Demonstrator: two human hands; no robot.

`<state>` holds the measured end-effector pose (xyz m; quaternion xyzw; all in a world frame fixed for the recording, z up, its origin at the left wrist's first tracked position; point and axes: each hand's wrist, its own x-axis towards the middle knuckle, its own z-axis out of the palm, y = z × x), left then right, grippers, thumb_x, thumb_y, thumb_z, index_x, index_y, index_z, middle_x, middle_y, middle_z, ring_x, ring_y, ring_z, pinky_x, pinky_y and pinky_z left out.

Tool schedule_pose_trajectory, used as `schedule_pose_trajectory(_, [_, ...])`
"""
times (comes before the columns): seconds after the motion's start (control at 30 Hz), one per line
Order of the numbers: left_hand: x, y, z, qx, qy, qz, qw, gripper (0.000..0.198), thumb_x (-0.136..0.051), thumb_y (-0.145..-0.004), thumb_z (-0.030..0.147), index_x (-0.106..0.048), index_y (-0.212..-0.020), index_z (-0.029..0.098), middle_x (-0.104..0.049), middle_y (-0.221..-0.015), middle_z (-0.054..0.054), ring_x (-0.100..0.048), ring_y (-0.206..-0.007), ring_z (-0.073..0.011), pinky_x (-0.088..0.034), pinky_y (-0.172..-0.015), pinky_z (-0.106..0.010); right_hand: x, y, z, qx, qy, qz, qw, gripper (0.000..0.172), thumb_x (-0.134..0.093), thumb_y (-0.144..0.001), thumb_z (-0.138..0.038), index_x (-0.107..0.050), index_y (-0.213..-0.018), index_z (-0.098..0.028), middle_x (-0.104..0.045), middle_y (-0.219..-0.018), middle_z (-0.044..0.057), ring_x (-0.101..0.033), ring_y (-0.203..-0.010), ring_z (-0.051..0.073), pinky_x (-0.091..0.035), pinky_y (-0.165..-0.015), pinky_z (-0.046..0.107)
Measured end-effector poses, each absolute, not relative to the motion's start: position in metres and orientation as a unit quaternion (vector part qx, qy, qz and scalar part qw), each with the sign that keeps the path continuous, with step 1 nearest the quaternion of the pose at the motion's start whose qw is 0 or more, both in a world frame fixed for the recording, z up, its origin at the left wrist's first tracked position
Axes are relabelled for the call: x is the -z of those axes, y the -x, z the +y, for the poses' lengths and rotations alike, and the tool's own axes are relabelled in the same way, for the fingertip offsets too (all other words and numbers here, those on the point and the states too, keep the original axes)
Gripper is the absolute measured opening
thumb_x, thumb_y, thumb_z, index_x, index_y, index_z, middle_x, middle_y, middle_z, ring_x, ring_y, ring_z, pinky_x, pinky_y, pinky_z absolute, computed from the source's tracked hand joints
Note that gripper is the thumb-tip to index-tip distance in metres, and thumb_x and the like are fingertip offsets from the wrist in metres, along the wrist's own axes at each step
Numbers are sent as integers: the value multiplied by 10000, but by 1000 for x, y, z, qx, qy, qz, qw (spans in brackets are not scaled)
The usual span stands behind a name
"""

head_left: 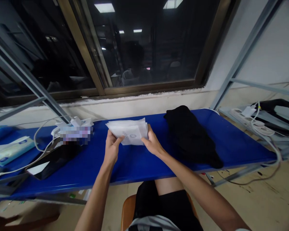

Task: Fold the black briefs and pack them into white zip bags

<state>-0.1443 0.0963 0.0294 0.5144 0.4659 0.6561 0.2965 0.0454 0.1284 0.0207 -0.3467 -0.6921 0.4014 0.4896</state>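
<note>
A stack of clear plastic bags with a small round print lies on the blue table, held at both sides. My left hand pinches its near left corner, thumb on top. My right hand grips the right edge of the stack, fingers curled under it. A pile of black cloth lies just right of my right hand, not touched.
A dark phone and white cables lie at the left, beside a tissue pack. A white power strip sits on the shelf at the right. A window and metal frame bars stand behind the table.
</note>
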Motion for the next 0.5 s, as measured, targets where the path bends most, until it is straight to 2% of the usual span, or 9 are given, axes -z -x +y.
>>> schedule_pose_trajectory(0.1, [-25,142,102,-632,-533,496,266,361,-608,-889,373,-517,-1204,224,-656,-1210,-76,-624,-1171,-223,-504,-982,-327,-16,-42,130,-408,355,-680,495,267,-445,-827,-207,-428,-1087,-264,-624,-1092,58,-614,-1056,255,-513,-935,403])
schedule_pose_trajectory(0.17, [-26,141,103,-620,-539,516,244,313,-560,-929,430,-520,-1164,226,-657,-1142,-59,-632,-1107,-206,-512,-927,-302,-18,-39,128,-407,370,-666,504,264,-431,-848,-205,-423,-1105,-265,-627,-1110,65,-617,-1065,252,-514,-941,409])
schedule_pose_trajectory(0.23, [-28,146,102,-617,-532,540,210,294,-543,-950,455,-526,-1129,223,-654,-1075,-44,-635,-1020,-191,-506,-866,-276,-26,-41,125,-408,380,-664,498,332,-429,-875,-215,-421,-1204,-265,-645,-1105,65,-638,-1043,247,-527,-930,413])
schedule_pose_trajectory(0.3, [-28,156,101,-608,-517,574,180,309,-535,-959,437,-517,-1175,216,-659,-1069,-51,-642,-956,-189,-500,-808,-268,-37,-53,123,-392,378,-692,475,452,-450,-911,-264,-390,-1359,-261,-668,-1107,70,-659,-1035,248,-545,-920,423])
schedule_pose_trajectory(0.37, [-24,169,100,-558,-513,634,156,368,-517,-959,377,-482,-1278,197,-670,-1057,-76,-660,-897,-206,-501,-753,-281,-50,-79,126,-320,394,-749,425,517,-479,-942,-340,-410,-1447,-247,-671,-1203,106,-647,-1128,274,-536,-974,462])
schedule_pose_trajectory(0.4, [-21,175,99,-521,-514,665,147,416,-511,-951,335,-459,-1332,177,-673,-1021,-87,-667,-862,-223,-502,-731,-296,-55,-97,131,-261,415,-781,388,505,-483,-954,-373,-470,-1440,-234,-651,-1284,131,-614,-1213,298,-508,-1030,494])
schedule_pose_trajectory(0.47, [-14,183,94,-457,-522,709,129,509,-513,-920,246,-440,-1412,137,-664,-943,-98,-672,-820,-259,-503,-732,-336,-58,-139,143,-125,485,-820,277,444,-472,-967,-387,-624,-1344,-208,-622,-1382,160,-508,-1364,365,-396,-1140,587])
schedule_pose_trajectory(0.5, [-11,184,90,-427,-533,722,111,540,-511,-906,208,-451,-1436,125,-655,-929,-107,-671,-819,-275,-504,-749,-356,-56,-160,150,-71,518,-824,217,463,-484,-965,-395,-642,-1353,-197,-608,-1413,170,-430,-1434,391,-325,-1178,626])
